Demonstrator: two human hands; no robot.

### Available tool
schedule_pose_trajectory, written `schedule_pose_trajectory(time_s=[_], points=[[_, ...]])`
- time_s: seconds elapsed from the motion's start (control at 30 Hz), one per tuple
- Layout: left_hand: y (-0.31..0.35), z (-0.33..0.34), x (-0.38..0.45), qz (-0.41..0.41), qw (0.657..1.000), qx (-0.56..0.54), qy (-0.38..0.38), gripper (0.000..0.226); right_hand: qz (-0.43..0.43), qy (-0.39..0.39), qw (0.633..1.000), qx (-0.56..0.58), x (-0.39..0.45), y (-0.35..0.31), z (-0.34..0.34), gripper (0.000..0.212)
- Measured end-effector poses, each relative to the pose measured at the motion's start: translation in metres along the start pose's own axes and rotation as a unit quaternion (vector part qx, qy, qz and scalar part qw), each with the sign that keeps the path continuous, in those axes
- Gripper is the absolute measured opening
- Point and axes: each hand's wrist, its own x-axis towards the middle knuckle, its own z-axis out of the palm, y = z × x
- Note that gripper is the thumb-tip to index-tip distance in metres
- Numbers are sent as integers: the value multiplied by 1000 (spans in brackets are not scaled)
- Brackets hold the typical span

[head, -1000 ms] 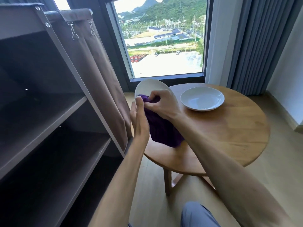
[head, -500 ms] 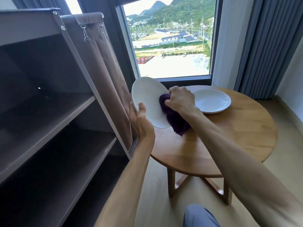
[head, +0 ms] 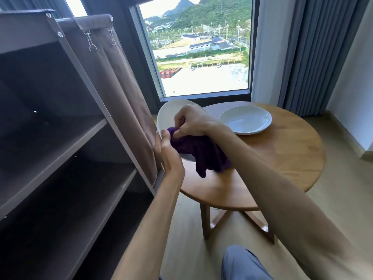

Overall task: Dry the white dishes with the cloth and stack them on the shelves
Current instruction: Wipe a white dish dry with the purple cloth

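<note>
Cloth [head: 201,152], dark purple and bunched, lies against the face of a white plate [head: 171,114] that is held tilted on edge above the near-left rim of the round wooden table [head: 282,158]. The right hand [head: 193,122] has its fingers curled down around the top of the cloth, pinching a fold of it and pressing it to the plate, while the rest of the fabric hangs loose below the wrist over the tabletop. The left hand [head: 167,150] grips the plate's lower left edge, thumb up along the front beside the cloth and the other fingers hidden behind the plate, so how they lie cannot be told. A second white plate [head: 245,120] rests flat on the far side of the table, apart from both hands and near the window [head: 201,57]. To the left stands the brown shelf unit [head: 60,148], its shelves dark and open toward the person, with a brown fabric cover [head: 121,87] clipped to its top rail and hanging down just beside the left hand. Grey curtains [head: 323,57] hang to the right of the window, and a knee in blue-grey cloth shows at the bottom edge.
</note>
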Motion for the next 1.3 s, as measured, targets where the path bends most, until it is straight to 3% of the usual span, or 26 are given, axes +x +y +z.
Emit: schedule_pose_trajectory(time_s=[0.13,0.23,0.3,0.37,0.47,0.53,0.6,0.7,0.8,0.9,0.93,0.97,1.03,1.1,1.13,1.2,1.3], points=[[1,-5,-6,-9,999,-41,8,33,42,228,972,45,8,16,13,19],[7,-7,-5,-62,995,-78,28,52,51,341,938,-29,7,34,15,47],[8,-5,-5,-69,993,-91,43,56,114,358,922,-98,3,42,19,77],[10,-1,-7,-56,993,-89,59,53,190,346,915,-81,-4,47,25,101],[8,9,-13,-6,994,-75,73,35,277,251,924,81,-16,59,30,123],[8,13,-15,18,994,-73,80,29,297,209,896,258,-30,61,35,131],[4,17,-14,15,993,-77,90,36,278,220,821,447,-41,61,45,111],[-3,13,-9,-31,989,-119,87,57,238,210,698,642,-49,61,58,51],[-5,7,-5,-26,995,-86,32,56,241,241,637,691,-48,65,58,45],[6,3,-5,85,995,52,-1,53,246,252,606,714,-38,70,56,43],[11,1,-6,167,974,153,7,57,250,259,604,711,-35,70,53,42],[16,-1,-7,269,926,266,11,63,253,270,605,705,-31,72,49,41],[16,-11,-7,494,742,449,-70,68,254,284,608,697,-27,74,40,40],[19,-16,-6,573,585,545,-183,57,253,279,616,692,-25,75,31,33],[21,-16,-5,576,539,581,-201,46,253,270,625,687,-25,75,26,30],[31,-13,1,575,511,614,-176,24,247,245,651,674,-27,71,20,30],[51,-2,12,581,549,575,-176,10,237,228,685,650,-31,64,13,30]])
